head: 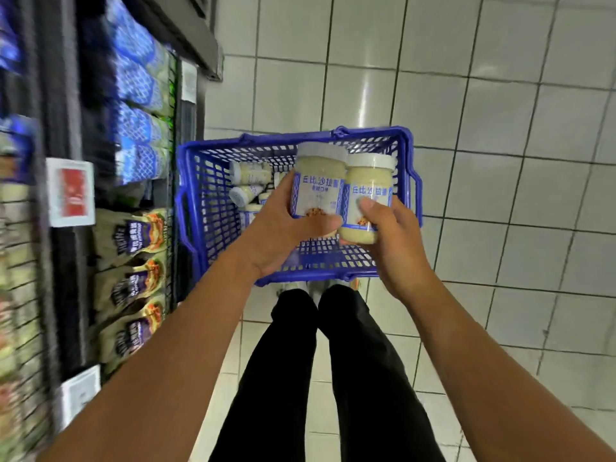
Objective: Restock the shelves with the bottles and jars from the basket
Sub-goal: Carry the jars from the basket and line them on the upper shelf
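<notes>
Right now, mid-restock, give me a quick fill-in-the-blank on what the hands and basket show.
1. The left hand and right hand each hold ___ jar.
2. The left jar and right jar both have ___ lids.
3. The basket below them is ___ in colour.
4. The spare jars inside it lie on their ___.

Missing words: one; white; blue; sides.

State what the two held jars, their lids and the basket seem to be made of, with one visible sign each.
The left jar and right jar: clear glass or hard plastic, unclear which; pale contents show through. Their lids: white, matte, probably plastic. The basket: blue moulded plastic, by its lattice walls.
</notes>
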A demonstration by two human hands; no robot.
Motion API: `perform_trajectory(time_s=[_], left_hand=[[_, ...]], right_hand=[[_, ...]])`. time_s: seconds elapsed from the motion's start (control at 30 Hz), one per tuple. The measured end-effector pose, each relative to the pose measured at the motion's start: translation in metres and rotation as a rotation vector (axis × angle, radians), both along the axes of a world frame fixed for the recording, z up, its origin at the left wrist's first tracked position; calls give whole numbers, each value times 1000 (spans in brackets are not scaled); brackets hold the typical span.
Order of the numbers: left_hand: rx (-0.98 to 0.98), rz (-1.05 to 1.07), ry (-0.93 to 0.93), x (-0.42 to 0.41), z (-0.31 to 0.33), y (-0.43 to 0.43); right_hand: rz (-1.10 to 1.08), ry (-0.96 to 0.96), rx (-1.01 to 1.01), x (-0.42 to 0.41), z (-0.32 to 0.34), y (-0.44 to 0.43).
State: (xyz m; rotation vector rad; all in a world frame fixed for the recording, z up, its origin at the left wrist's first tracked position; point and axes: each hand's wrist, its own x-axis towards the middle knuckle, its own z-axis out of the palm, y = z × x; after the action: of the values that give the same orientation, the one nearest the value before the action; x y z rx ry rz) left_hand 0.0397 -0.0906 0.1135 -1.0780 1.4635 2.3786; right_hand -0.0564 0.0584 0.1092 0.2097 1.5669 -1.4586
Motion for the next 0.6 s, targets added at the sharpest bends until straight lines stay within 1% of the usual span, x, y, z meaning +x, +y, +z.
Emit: perform_trajectory(time_s=[0.13,0.2,0.37,0.6], left_hand=[[-24,38,11,5,78,1],[-12,49,20,7,116,0],[-88,127,30,15,205,-3],[-169,300,83,35,307,-4]], right_hand=[[-4,-17,-41,7,74,-3],[34,-5,-52,8,109,-4],[122,47,-94,8,195,-15],[238,48,-197,7,286,-38]])
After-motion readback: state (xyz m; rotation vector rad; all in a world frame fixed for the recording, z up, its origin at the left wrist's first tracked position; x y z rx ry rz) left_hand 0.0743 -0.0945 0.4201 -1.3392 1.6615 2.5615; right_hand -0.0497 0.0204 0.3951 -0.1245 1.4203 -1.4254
